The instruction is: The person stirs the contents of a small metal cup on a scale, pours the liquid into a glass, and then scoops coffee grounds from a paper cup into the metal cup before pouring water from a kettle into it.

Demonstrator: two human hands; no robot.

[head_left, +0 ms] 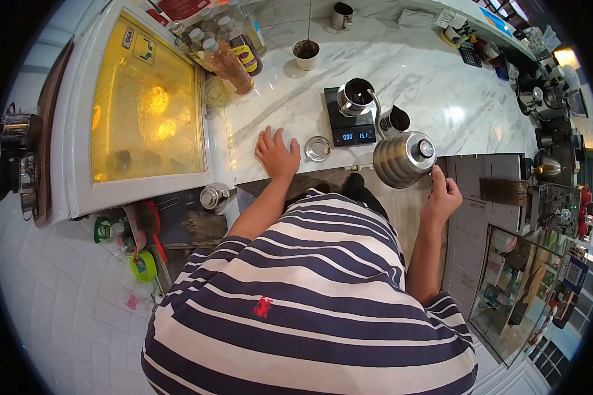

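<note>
My right hand [440, 195] grips the handle side of a steel gooseneck kettle [402, 161] at the counter's front edge. Its thin spout reaches up to the rim of a metal vessel [356, 97] with dark contents, which stands on a black digital scale [349, 122]. The lit display seems to read 0:00 and 15.1. Flat on the marble counter [263, 105], with fingers stretched out, lies my left hand [278, 155], holding nothing. Between that hand and the scale is a small round glass piece [317, 149]. A small metal cup [395, 118] stands just right of the scale.
Several bottles [227, 56] stand at the back left beside a yellow-lit glass-fronted cabinet [148, 99]. Farther back are a white cup with dark contents [306, 54] and a metal pitcher [342, 16]. A calculator [470, 56] lies at the right rear. Grey cabinets [468, 217] are below right.
</note>
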